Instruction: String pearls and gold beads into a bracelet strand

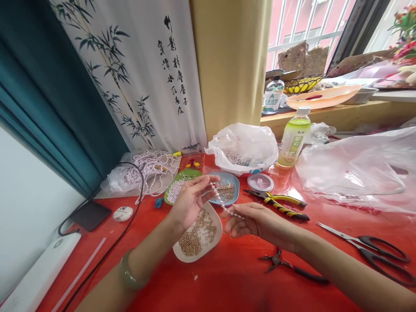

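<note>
Both hands are pinched shut on the bead strand (224, 203): left hand (190, 199) on its upper end, right hand (253, 221) on the lower, held just above the white dish (212, 213). Looks like only a short run is strung, and that dish is heaped with loose gold beads (195, 238), so plenty left. Count: one strand, three dishes (green dish (191, 173) and blue dish (235, 182) behind the white one), two pliers to its right (yellow pliers (282, 203), black pliers (292, 268)) and one scissors (367, 247) further right.

Head-worn camera looks forward and down, near the left hand (188, 200) and table (227, 277).
</note>
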The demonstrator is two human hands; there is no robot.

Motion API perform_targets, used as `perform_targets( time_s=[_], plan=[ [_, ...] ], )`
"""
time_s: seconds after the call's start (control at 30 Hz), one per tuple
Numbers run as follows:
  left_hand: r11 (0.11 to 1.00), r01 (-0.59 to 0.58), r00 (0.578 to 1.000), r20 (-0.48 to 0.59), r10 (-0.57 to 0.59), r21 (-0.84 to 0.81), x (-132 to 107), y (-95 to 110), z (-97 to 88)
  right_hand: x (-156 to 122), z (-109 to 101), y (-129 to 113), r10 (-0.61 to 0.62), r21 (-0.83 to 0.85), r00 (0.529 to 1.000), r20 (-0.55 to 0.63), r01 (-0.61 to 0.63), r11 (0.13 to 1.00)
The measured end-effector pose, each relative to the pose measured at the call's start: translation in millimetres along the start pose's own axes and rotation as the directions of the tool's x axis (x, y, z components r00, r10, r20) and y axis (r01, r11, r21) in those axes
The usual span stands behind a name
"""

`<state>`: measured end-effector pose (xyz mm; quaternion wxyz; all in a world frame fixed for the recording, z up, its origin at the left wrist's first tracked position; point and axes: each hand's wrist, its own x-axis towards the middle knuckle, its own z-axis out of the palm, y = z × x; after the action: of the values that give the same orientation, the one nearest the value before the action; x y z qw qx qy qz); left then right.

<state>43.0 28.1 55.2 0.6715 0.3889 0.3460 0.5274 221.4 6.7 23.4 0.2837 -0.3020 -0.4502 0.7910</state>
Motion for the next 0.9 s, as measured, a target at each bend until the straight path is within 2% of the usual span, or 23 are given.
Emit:
perform_targets(
  time_s=[0.2,0.43,0.77,0.9],
  plan=[
    [0.998,-0.012,0.997,-0.081,0.007,-0.057,10,-2,-15.0,3,4,5,0.065,0.094,0.997,-0.03,-0.062,0.994],
    [0.998,-0.016,0.996,-0.089,0.01,-0.063,9,-2,-17.1,8,10,8,0.115,0.094,0.991,-0.061,-0.109,0.99],
    [0.996,-0.064,0.992,-0.115,0.057,-0.058,10,-2,-19.2,7,18,4,0.084,0.003,0.988,-0.128,-0.084,0.996],
    [0.992,-0.12,0.985,-0.129,0.114,-0.036,11,-5,-20.0,6,19,4,0.062,-0.018,0.988,-0.142,-0.065,0.998]
  ],
)
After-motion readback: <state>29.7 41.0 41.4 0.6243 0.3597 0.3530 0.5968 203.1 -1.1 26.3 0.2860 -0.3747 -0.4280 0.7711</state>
